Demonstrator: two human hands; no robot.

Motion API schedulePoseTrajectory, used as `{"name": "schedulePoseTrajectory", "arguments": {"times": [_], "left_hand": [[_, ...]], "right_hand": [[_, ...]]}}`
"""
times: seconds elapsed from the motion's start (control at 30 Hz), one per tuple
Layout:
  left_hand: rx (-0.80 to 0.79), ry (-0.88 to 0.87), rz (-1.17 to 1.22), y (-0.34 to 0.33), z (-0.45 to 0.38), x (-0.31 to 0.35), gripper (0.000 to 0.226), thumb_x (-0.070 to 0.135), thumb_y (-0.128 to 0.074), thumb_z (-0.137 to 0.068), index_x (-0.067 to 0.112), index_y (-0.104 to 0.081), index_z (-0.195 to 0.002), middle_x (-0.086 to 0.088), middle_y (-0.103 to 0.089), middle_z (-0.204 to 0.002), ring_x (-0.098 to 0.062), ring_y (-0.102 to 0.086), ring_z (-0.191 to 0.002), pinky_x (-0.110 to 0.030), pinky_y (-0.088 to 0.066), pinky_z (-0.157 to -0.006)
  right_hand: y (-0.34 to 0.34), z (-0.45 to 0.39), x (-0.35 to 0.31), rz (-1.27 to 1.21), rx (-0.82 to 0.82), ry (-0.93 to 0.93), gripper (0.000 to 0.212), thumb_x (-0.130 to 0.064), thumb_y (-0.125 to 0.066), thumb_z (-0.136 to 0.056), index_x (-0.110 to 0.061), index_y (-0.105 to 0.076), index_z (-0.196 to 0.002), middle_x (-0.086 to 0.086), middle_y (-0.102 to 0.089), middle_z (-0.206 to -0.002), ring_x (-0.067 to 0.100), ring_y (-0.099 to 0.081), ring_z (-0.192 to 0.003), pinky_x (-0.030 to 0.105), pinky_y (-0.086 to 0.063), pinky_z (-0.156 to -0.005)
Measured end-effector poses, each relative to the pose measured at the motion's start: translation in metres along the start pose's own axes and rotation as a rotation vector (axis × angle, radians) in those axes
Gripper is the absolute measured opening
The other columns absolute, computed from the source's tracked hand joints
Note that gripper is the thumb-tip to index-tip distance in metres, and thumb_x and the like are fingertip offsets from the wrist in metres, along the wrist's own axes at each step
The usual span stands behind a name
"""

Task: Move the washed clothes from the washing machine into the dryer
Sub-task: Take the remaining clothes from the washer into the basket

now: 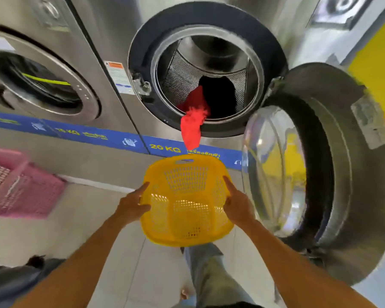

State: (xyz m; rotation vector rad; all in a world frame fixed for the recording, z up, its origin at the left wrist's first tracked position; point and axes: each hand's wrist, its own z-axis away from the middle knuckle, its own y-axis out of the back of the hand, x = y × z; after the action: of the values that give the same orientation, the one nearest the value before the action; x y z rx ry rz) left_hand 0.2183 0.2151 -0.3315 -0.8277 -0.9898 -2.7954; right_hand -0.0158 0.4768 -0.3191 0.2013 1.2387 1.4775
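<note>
Clothes: one red garment (192, 121) hangs out over the lower rim of the washing machine (207, 70) opening, its tail dangling just above the basket; a dark item (219, 94) lies behind it in the drum, too shadowed to identify. Machine door (309, 174): swung fully open to the right. Yellow basket (186, 200): plastic, perforated, held in the air below the opening, nothing inside. Left hand (132, 204): grips the basket's left rim, fingers curled round it. Right hand (237, 202): grips the right rim, forefinger laid along the edge. Second machine (38, 83): left, door closed. Pink basket (20, 185): far left, apparently on the floor, blurred. Blue band (111, 138): runs across both machine fronts, marked "20 KG".
</note>
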Motion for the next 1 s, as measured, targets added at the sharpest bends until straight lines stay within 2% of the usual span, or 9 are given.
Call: {"name": "schedulePoseTrajectory", "arguments": {"times": [0.13, 0.27, 0.4, 0.47, 0.53, 0.67, 0.8, 0.87, 1.0], "left_hand": [[0.008, 0.023, -0.023, 0.011, -0.046, 0.047, 0.094, 0.029, -0.064, -0.057, 0.048, -0.033, -0.144, -0.017, -0.068, -0.102, -0.033, -0.069, -0.082, -0.049, -0.059, -0.073], [-0.028, -0.003, -0.167, 0.023, -0.086, 0.081, 0.084, 0.009, -0.068, -0.076, 0.035, -0.033, -0.149, -0.025, -0.064, -0.112, -0.032, -0.065, -0.093, -0.026, -0.046, -0.072], [0.004, 0.031, -0.188, 0.026, -0.132, 0.082, 0.083, 0.015, -0.06, -0.072, 0.04, -0.034, -0.147, -0.011, -0.062, -0.088, -0.027, -0.064, -0.084, -0.025, -0.044, -0.071], [-0.028, 0.032, -0.203, 0.025, -0.153, 0.08, 0.084, 0.021, -0.059, -0.071, 0.041, -0.033, -0.148, -0.011, -0.064, -0.098, -0.028, -0.064, -0.092, -0.026, -0.045, -0.074], [-0.057, 0.041, -0.231, 0.023, -0.179, 0.074, 0.082, 0.013, -0.062, -0.078, 0.04, -0.03, -0.149, -0.016, -0.064, -0.115, -0.031, -0.062, -0.1, -0.027, -0.045, -0.078], [-0.113, 0.041, -0.276, 0.014, -0.241, 0.056, 0.085, 0.007, -0.059, -0.079, 0.042, -0.027, -0.15, -0.02, -0.064, -0.117, -0.024, -0.058, -0.084, -0.026, -0.042, -0.07], [-0.145, -0.002, -0.27, -0.006, -0.298, 0.027, 0.093, 0.02, -0.064, -0.073, 0.038, -0.019, -0.152, -0.015, -0.06, -0.133, -0.037, -0.06, -0.114, -0.039, -0.049, -0.093], [-0.143, -0.047, -0.212, -0.016, -0.318, 0.016, 0.093, 0.029, -0.06, -0.063, 0.043, -0.023, -0.147, -0.008, -0.066, -0.123, -0.036, -0.064, -0.11, -0.044, -0.051, -0.093], [-0.124, -0.159, -0.133, -0.028, -0.344, 0.006, 0.076, 0.027, -0.056, -0.066, 0.063, -0.026, -0.127, 0.005, -0.069, -0.108, -0.03, -0.069, -0.095, -0.045, -0.054, -0.087]], "right_hand": [[0.001, -0.05, -0.007, 0.025, 0.008, -0.029, 0.081, -0.009, -0.05, -0.091, -0.038, -0.013, -0.157, 0.004, -0.055, -0.076, 0.023, -0.051, -0.064, 0.032, -0.037, -0.058], [-0.005, -0.093, -0.016, 0.013, -0.084, -0.112, 0.077, -0.012, -0.05, -0.094, -0.04, -0.014, -0.156, 0.01, -0.064, -0.084, 0.025, -0.056, -0.066, 0.034, -0.044, -0.06], [-0.014, -0.135, -0.019, 0.033, -0.148, -0.185, 0.078, -0.015, -0.052, -0.089, -0.047, -0.02, -0.153, 0.013, -0.068, -0.123, 0.037, -0.065, -0.099, 0.038, -0.05, -0.078], [-0.021, -0.152, -0.02, 0.029, -0.159, -0.216, 0.077, -0.014, -0.051, -0.089, -0.049, -0.024, -0.152, 0.01, -0.064, -0.132, 0.037, -0.064, -0.106, 0.039, -0.051, -0.083], [-0.033, -0.173, -0.02, 0.023, -0.134, -0.235, 0.074, -0.013, -0.051, -0.09, -0.048, -0.027, -0.151, 0.009, -0.063, -0.134, 0.038, -0.062, -0.11, 0.041, -0.05, -0.089], [-0.071, -0.214, -0.013, 0.022, -0.141, -0.272, 0.072, -0.018, -0.054, -0.089, -0.049, -0.03, -0.15, 0.009, -0.064, -0.133, 0.038, -0.06, -0.115, 0.043, -0.049, -0.095], [-0.108, -0.254, 0.005, 0.033, -0.077, -0.305, 0.067, -0.019, -0.055, -0.09, -0.05, -0.037, -0.146, 0.005, -0.06, -0.139, 0.037, -0.059, -0.118, 0.039, -0.048, -0.096], [-0.126, -0.266, 0.013, 0.007, -0.037, -0.323, 0.061, -0.019, -0.054, -0.092, -0.05, -0.043, -0.143, 0.002, -0.06, -0.14, 0.034, -0.059, -0.12, 0.038, -0.047, -0.099], [-0.15, -0.279, 0.028, -0.009, -0.047, -0.301, 0.06, -0.019, -0.056, -0.091, -0.047, -0.045, -0.142, 0.003, -0.061, -0.138, 0.034, -0.059, -0.12, 0.042, -0.048, -0.103]]}}
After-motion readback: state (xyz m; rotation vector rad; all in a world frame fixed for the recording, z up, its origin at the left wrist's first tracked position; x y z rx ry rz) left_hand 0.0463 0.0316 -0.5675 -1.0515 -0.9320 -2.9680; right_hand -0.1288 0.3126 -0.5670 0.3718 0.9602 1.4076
